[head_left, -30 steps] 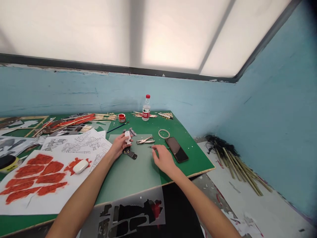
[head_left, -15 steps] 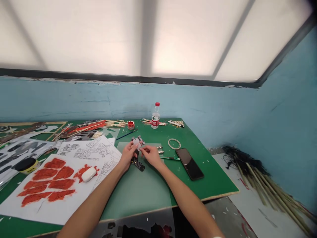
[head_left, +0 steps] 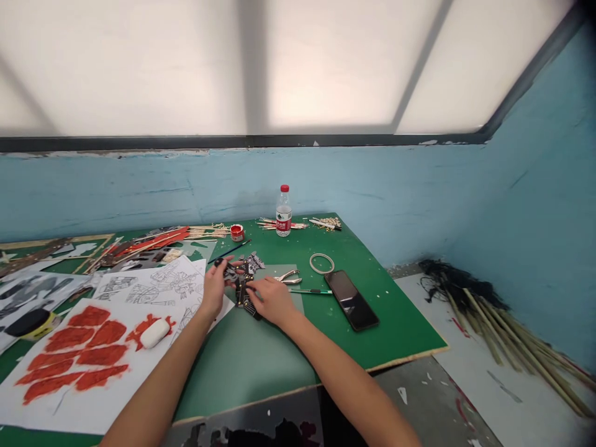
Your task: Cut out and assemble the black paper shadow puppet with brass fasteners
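Note:
A black jointed cut-out figure, like a shadow puppet (head_left: 241, 289), with pale openwork patterns, is between my hands above a translucent sheet (head_left: 246, 366). My left hand (head_left: 215, 288) grips its upper left part, with a dark round end showing at the fingertips. Against its right side, my right hand (head_left: 272, 299) has its fingers closed on the middle of the figure. A patterned grey part (head_left: 252, 263) sticks out beyond the fingers. Silver pliers (head_left: 291, 277) lie just past my right hand, beside a green pen (head_left: 311, 291).
A phone (head_left: 352, 301) and a tape ring (head_left: 321, 264) lie to the right. Behind stand a water bottle (head_left: 284, 214) and a red paint jar (head_left: 237, 233). Red-painted paper (head_left: 51, 413) with a white case (head_left: 155, 333) and line drawings (head_left: 139, 287) cover the left.
The figure has been turned; its patterned dark parts now show where a pale piece was at my left fingers. My left hand has shifted left, and more of the pliers shows.

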Available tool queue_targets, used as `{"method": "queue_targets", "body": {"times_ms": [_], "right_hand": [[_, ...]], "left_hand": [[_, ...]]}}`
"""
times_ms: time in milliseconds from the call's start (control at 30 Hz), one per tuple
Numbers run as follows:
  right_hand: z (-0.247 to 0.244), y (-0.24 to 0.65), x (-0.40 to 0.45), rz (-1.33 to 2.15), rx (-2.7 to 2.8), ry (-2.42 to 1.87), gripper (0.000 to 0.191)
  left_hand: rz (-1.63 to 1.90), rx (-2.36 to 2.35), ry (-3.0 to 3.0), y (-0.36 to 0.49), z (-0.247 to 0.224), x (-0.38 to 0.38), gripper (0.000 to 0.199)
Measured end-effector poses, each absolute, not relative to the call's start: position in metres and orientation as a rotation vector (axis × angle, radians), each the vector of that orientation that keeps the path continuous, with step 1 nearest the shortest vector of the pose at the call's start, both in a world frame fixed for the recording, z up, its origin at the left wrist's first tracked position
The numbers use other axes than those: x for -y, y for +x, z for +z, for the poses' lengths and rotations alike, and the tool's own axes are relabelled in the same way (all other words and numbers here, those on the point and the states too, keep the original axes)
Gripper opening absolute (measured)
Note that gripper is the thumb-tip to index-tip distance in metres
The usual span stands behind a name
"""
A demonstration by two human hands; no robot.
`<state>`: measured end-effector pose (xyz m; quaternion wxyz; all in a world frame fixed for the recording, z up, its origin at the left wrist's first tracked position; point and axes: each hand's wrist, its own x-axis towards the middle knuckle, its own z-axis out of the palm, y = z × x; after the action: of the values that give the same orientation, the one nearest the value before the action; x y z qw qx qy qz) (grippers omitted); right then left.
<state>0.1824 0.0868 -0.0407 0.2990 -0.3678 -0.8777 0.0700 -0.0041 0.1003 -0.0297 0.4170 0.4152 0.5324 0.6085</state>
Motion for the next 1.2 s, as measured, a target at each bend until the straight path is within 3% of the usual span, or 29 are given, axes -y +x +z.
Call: {"method": "queue_targets", "body": {"times_ms": [100, 267, 700, 1200], "right_hand": [[-0.045, 0.180, -0.084, 0.181, 2.422, -0.801, 0.035], [-0.052, 0.175, -0.082, 0.200, 2.558, -0.787, 0.038], [-0.055, 0.181, -0.085, 0.179, 2.465, -0.979, 0.034], [-0.054, 0.193, -0.101, 0.317, 2.467, -0.882, 0.031]], "left_hand": [[1.571, -1.461, 1.201, -0.025, -0.027, -0.104, 0.028], [1.343, -1.466, 1.545, -0.031, -0.031, -0.103, 0.002], [1.310, -1.543, 1.654, -0.037, -0.029, -0.098, 0.003], [1.030, -1.415, 1.650, -0.027, -0.033, -0.098, 0.024]]}}
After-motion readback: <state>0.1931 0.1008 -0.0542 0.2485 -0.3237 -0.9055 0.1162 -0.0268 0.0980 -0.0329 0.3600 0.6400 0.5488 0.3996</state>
